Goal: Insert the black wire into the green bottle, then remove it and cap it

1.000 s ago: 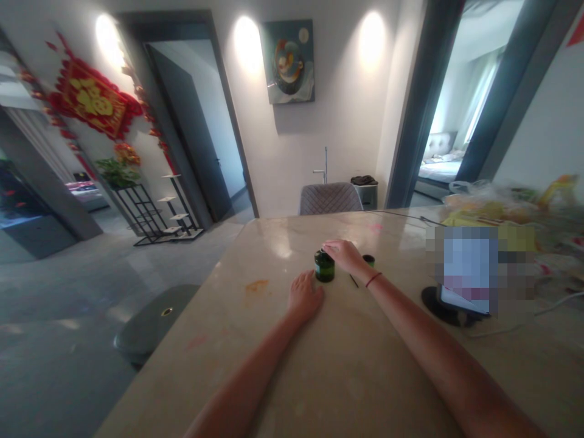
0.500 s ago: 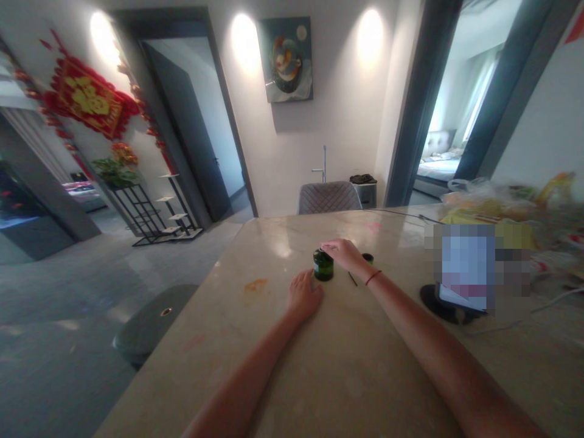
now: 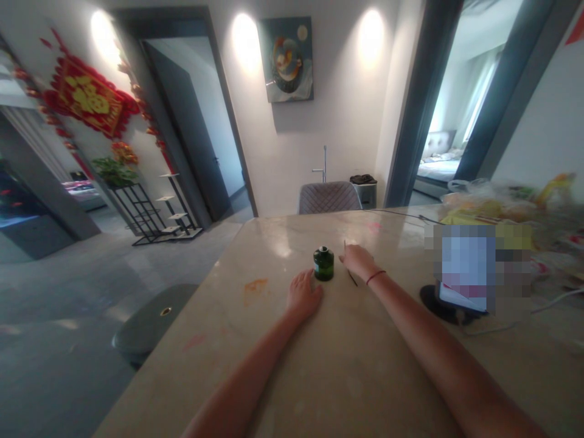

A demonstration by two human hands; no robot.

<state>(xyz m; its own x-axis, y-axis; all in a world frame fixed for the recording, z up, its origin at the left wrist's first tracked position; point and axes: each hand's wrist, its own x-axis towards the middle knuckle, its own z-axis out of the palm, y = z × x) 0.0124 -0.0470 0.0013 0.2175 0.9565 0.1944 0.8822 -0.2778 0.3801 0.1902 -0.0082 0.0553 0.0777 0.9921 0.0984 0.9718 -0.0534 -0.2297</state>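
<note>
A small dark green glass bottle (image 3: pixel 323 266) with a pale label stands upright on the stone table (image 3: pixel 365 365). Its neck shows a light rim at the top. My left hand (image 3: pixel 305 295) rests on the table just left of the bottle, fingers stretched out. To the right of the bottle, my right hand (image 3: pixel 359 261) is closed, its fingertips together at a thin stick (image 3: pixel 345 245) whose tip pokes up above them. Another dark stick length (image 3: pixel 353 278) lies on the table below that hand; whether the two parts are one stick I cannot tell.
At the right, a tablet-like screen (image 3: pixel 468 267), partly blurred out, stands on a dark round base with a white cable. Plastic bags (image 3: pixel 483 198) are piled behind it. A quilted chair (image 3: pixel 329 198) is at the far edge, a green stool (image 3: pixel 155 322) at the left.
My right hand has left the bottle's top and moved right and slightly down to the stick. It now covers the small green object seen there before. My left hand has stayed put.
</note>
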